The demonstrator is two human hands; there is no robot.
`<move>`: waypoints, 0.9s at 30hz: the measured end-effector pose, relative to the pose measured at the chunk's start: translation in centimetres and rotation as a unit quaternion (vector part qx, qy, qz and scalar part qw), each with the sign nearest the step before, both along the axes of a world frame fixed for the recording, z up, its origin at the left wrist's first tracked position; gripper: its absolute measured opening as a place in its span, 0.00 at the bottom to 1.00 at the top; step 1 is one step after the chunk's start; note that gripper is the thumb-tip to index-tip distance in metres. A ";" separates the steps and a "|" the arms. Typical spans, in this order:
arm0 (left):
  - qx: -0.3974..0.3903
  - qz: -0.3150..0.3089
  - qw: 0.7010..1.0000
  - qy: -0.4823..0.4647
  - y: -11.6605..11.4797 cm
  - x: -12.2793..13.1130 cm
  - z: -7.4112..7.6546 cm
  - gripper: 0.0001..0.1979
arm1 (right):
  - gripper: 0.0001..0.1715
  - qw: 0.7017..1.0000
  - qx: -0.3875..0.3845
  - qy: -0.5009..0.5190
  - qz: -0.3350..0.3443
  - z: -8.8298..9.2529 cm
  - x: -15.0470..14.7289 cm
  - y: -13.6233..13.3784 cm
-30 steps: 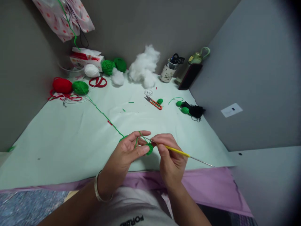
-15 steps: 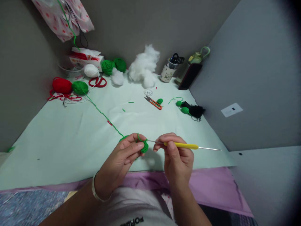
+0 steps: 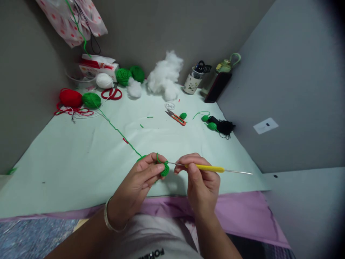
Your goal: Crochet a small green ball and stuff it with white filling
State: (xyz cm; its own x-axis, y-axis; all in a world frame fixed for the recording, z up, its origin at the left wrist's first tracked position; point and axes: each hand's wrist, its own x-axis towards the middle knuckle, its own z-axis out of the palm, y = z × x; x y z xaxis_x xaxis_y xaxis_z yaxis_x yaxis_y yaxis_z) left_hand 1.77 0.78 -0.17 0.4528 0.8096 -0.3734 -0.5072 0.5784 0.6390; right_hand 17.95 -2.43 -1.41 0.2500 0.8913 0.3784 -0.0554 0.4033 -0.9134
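Between the thumb and fingers of my left hand [image 3: 142, 172] is a small green crochet piece [image 3: 165, 169], rounded in shape. Green yarn [image 3: 115, 128] runs from the green yarn ball [image 3: 91, 100] at the left to this hand and loops over its forefinger. My right hand [image 3: 202, 183] is closed on a crochet hook [image 3: 208, 168] with a yellow handle and metal at both ends. The hook's left tip meets the top edge of the crochet piece; whether it is inside a stitch is too small to tell.
Orange thread snips [image 3: 175, 117] lie mid-table near a small green piece [image 3: 183, 116]. Red-handled scissors [image 3: 111, 94], red yarn [image 3: 70, 98] and white stuffing [image 3: 165, 77] are farther back. Black yarn [image 3: 225, 127] lies at the right. A phone [image 3: 219, 87] leans by the right wall.
My right hand and the crochet hook have shifted slightly left, the hook's outer end tilting a little lower. My left hand keeps its grip on the crochet piece, almost unmoved.
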 end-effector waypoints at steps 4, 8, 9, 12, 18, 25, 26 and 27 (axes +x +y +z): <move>0.009 0.005 1.000 0.003 0.0 0.1 0.1 0.08 | 0.12 1.000 0.009 -0.026 -0.007 0.2 -0.1 -0.1; 0.027 -0.001 1.000 0.009 -0.1 0.2 0.4 0.10 | 0.12 1.000 0.008 -0.020 0.001 0.1 -0.4 0.0; 0.033 -0.005 0.999 0.010 -0.1 0.2 0.4 0.11 | 0.12 1.000 0.002 -0.008 0.011 0.1 -0.4 0.0; 0.059 -0.011 0.998 0.025 0.0 0.0 0.4 0.24 | 0.12 0.999 -0.015 0.026 0.042 0.0 -0.3 0.2; 0.113 0.026 0.990 0.076 0.0 -0.2 0.0 0.41 | 0.15 0.970 0.066 -0.234 -0.003 -0.6 -0.3 -0.6; -0.012 -0.005 1.000 -0.008 0.1 -0.3 0.4 0.28 | 0.17 0.970 0.079 -0.222 -0.065 -0.8 -0.6 -0.1; -0.017 -0.005 1.000 -0.010 0.2 -0.3 0.4 0.25 | 0.14 0.985 0.049 -0.156 -0.051 -0.5 -0.5 0.1; -0.003 0.010 1.000 -0.004 0.2 -0.3 0.4 0.24 | 0.14 0.994 0.020 -0.101 -0.033 -0.3 -0.5 0.4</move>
State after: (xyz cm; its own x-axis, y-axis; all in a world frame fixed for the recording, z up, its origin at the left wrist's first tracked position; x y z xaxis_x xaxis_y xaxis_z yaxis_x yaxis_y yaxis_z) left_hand 1.44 0.94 0.28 0.4392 0.8164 -0.3749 -0.5247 0.5718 0.6307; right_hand 17.46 -2.08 -1.71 0.2227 0.8585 0.4619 0.1553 0.4365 -0.8862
